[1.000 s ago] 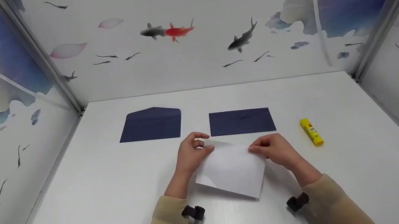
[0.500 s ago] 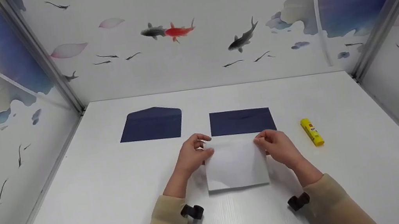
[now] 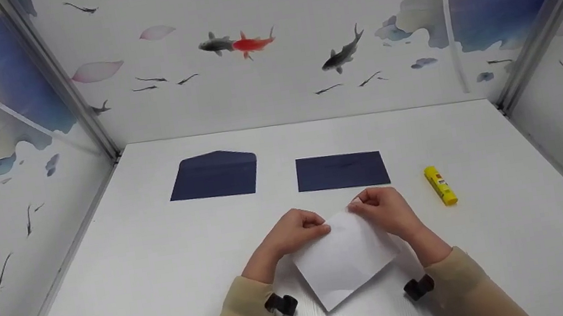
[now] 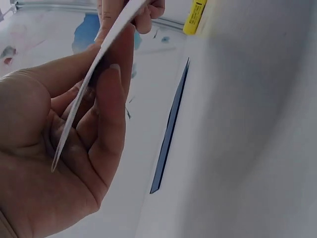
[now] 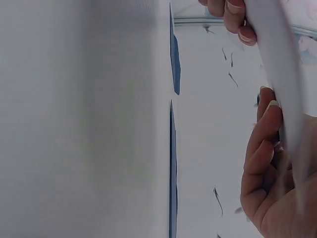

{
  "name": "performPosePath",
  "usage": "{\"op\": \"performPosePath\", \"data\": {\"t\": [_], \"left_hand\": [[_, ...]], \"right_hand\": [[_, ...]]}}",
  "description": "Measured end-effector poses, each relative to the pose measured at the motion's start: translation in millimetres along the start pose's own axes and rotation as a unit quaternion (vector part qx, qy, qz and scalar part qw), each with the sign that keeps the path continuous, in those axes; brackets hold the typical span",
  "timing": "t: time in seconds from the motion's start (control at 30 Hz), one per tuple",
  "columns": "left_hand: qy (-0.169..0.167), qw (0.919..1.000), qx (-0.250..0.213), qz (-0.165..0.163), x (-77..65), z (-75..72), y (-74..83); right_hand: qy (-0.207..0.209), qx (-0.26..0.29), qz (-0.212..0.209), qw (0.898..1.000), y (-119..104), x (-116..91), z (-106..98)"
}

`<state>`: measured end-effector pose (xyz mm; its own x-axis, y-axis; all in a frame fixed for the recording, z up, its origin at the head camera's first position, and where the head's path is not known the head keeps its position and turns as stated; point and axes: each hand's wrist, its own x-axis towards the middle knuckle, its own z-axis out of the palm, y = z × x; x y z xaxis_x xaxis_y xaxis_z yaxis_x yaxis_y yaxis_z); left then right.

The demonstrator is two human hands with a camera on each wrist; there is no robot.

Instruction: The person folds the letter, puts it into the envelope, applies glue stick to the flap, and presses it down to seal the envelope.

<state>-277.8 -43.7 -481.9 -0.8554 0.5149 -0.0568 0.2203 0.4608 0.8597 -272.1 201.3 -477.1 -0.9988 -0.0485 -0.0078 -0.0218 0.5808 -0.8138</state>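
Observation:
Between both hands a folded sheet of white paper (image 3: pixel 347 262) is held above the table, turned with one corner toward the person. My left hand (image 3: pixel 298 232) pinches its upper left edge between thumb and fingers. At the top corner the right hand (image 3: pixel 389 212) grips it the same way. Seen almost edge-on in the left wrist view, the paper (image 4: pixel 116 30) passes between thumb and curled fingers. In the right wrist view the paper (image 5: pixel 280 59) is partly blurred, and fingers of both hands show beside it.
Two dark blue envelopes lie beyond the hands: the left envelope (image 3: pixel 215 178) has its pointed flap spread out, the right envelope (image 3: pixel 342 171) looks rectangular. A yellow glue stick (image 3: pixel 440 186) lies at right on the white table (image 3: pixel 112 295). Printed walls enclose the table's back and sides.
The paper first squared up with the table, then rotated the other way, its near corner swinging left and toward the person. The left hand shifted right and nearer along its edge.

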Motion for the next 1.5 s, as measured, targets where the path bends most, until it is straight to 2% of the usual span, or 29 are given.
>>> {"op": "performPosePath", "data": {"t": [0.07, 0.17, 0.2, 0.3, 0.37, 0.4, 0.47, 0.6, 0.67, 0.83, 1.0, 1.13, 1.33, 1.5], "left_hand": [[0.033, 0.9994, -0.002, -0.012, -1.2, -2.8, 0.9], [0.117, 0.9915, -0.040, -0.041, -1.8, -7.4, 0.2], [0.151, 0.9852, -0.062, -0.052, -1.3, -8.0, -0.5], [0.244, 0.9586, -0.128, -0.071, 2.2, -6.2, -2.2], [0.275, 0.9461, -0.156, -0.070, 5.1, -2.7, -3.3], [0.281, 0.9431, -0.165, -0.066, 6.2, -0.9, -3.0], [0.281, 0.9430, -0.170, -0.050, 7.1, 2.1, -2.0], [0.254, 0.9503, -0.179, -0.028, 5.1, 4.7, 1.4], [0.234, 0.9532, -0.189, -0.028, 4.0, 4.5, 1.6], [0.187, 0.9579, -0.213, -0.044, 4.1, 4.0, -1.6], [0.165, 0.9570, -0.235, -0.045, 5.1, 1.8, -3.4], [0.156, 0.9514, -0.262, -0.044, 5.2, -0.5, -6.0], [0.146, 0.9424, -0.297, -0.047, 4.3, -2.9, -7.1], [0.143, 0.9380, -0.313, -0.037, 3.4, -3.2, -8.4]], "right_hand": [[-0.004, 0.011, 0.016, 1.000, 3, 2, -3], [-0.019, 0.073, 0.044, 0.996, 7, 3, -10], [-0.027, 0.102, 0.053, 0.993, 8, 3, -11], [-0.073, 0.181, 0.068, 0.978, 8, 2, -10], [-0.105, 0.198, 0.067, 0.972, 5, 1, -5], [-0.115, 0.193, 0.063, 0.973, 3, 0, -2], [-0.112, 0.170, 0.055, 0.978, 1, -1, 2], [-0.060, 0.131, 0.042, 0.989, 0, 0, 4], [-0.043, 0.123, 0.042, 0.991, 1, 1, 3], [-0.037, 0.120, 0.040, 0.991, 4, 1, -3], [-0.051, 0.148, 0.044, 0.987, 5, 2, -10], [-0.071, 0.190, 0.040, 0.978, 7, 2, -14], [-0.076, 0.256, 0.027, 0.963, 10, 2, -15], [-0.074, 0.282, 0.002, 0.957, 12, 2, -13]]}}
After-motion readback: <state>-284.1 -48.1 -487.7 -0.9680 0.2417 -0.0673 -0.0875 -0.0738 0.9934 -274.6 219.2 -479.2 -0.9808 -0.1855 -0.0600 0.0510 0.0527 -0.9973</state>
